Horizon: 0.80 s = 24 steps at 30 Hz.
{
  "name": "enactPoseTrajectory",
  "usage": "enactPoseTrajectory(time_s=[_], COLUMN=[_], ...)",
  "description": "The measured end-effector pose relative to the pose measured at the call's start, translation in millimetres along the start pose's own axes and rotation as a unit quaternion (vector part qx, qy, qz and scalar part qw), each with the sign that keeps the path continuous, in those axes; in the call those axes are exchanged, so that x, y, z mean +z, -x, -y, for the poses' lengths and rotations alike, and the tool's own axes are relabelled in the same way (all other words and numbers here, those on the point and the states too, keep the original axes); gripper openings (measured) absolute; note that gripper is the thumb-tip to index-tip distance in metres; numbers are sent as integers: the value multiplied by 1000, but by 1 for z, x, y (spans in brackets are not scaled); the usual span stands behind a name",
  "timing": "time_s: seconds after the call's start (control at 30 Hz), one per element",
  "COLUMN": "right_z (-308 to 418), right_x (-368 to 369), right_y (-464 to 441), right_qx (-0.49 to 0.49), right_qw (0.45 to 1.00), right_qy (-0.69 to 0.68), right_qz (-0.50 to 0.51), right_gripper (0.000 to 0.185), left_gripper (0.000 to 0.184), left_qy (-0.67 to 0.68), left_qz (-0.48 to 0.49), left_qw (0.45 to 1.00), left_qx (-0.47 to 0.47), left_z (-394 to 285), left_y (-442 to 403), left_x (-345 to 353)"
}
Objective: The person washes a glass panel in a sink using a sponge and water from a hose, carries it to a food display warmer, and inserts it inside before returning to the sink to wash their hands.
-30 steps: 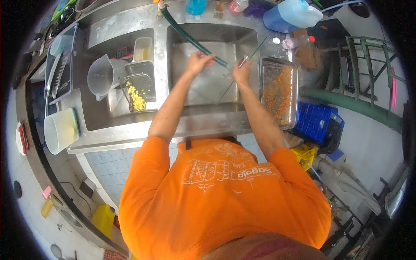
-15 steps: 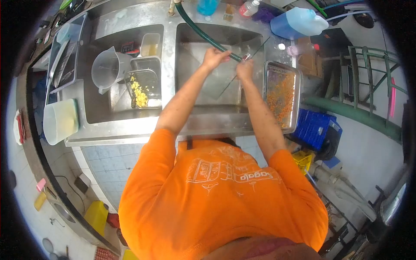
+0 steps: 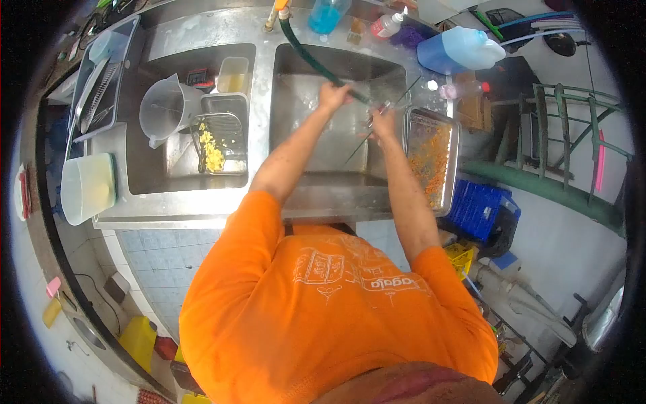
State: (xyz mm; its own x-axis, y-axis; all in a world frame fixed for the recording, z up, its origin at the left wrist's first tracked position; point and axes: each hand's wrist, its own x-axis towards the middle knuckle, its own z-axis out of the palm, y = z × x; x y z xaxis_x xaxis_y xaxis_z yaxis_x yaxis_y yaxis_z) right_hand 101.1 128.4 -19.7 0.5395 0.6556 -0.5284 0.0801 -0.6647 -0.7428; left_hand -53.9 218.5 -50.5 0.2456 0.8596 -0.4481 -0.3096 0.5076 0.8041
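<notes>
My left hand [image 3: 333, 98] is closed round a green hose [image 3: 307, 56] near its lower end, over the right sink basin [image 3: 316, 151]. Beside it, my right hand [image 3: 384, 125] grips a thin, flat, dark-edged panel [image 3: 408, 89], seen almost edge-on and slanting across the basin. Shiny metal or water shows where the hose end meets the panel; I cannot make out which. Just right of that hand lies a metal tray [image 3: 408, 116] with orange scraps in it.
The left basin [image 3: 151, 178] holds a clear measuring jug [image 3: 161, 108], a small tub [image 3: 233, 73] and a metal tray with yellow pieces [image 3: 214, 156]. A blue jug [image 3: 447, 52] and bottles [image 3: 388, 25] stand behind. A cloudy container [image 3: 89, 188] sits at the left edge.
The view has shifted slightly. My right hand and the panel have moved a little lower in the basin, and my left hand is slightly lower on the hose.
</notes>
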Motion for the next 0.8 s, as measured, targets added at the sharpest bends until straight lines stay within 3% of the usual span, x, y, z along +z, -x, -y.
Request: enactPoseTrajectory(time_s=[0.1,0.2,0.3,0.37,0.4,0.5,0.6,0.7,0.8], right_z=[-1,-7,7,-6,10,3,23,14,25], right_x=[0,7,9,11,12,26,33,31,23], right_y=[-6,-13,-2,-23,-7,-16,12,5,21], right_qx=[-8,-14,-20,-51,-25,-194,-198,-282,-196], right_qw=[1000,1000,999,998,999,954,960,945,971], right_qy=[-21,-23,-27,5,20,190,169,136,116], right_qz=[6,3,20,22,17,-130,-105,-101,-74], right_gripper=[43,34,32,32,36,57,77,89,89], left_gripper=[25,28,30,30,30,32,33,33,33], left_qy=[-63,-175,-219,-177,-148,-87,-53,0,35], left_qz=[-61,-97,-80,-53,-41,-19,-23,0,41], left_qw=[996,977,972,982,988,996,998,1000,999], left_qx=[0,75,42,28,19,12,9,-14,-8], left_z=[33,62,60,31,22,8,10,-12,-30], left_y=[9,9,14,30,35,43,40,48,47], left_x=[-30,-66,-87,-72,-63,-45,-37,-19,0])
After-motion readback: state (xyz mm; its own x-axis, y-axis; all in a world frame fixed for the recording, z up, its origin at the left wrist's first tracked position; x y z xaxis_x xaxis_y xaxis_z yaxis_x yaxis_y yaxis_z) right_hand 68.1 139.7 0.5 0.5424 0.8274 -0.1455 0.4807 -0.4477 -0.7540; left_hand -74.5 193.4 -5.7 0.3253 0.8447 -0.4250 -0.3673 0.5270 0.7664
